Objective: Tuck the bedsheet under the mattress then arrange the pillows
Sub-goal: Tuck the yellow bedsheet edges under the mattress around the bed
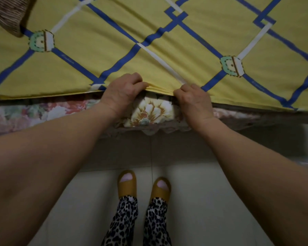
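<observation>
Pale tiled floor (203,201) below the bed edge. Mustard slippers (127,183) side by side on it, under leopard-print trousers (124,222). Brown striped cloth (7,13) at top left.

A home bedroom: bed (43,114) under a yellow patterned bedsheet (114,23), tiled floor (203,192), slippers (127,183).

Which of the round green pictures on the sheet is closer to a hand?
The right badge, just up from the right hand. The left badge sits far off near the brown pillow, well away from the left hand.
</observation>
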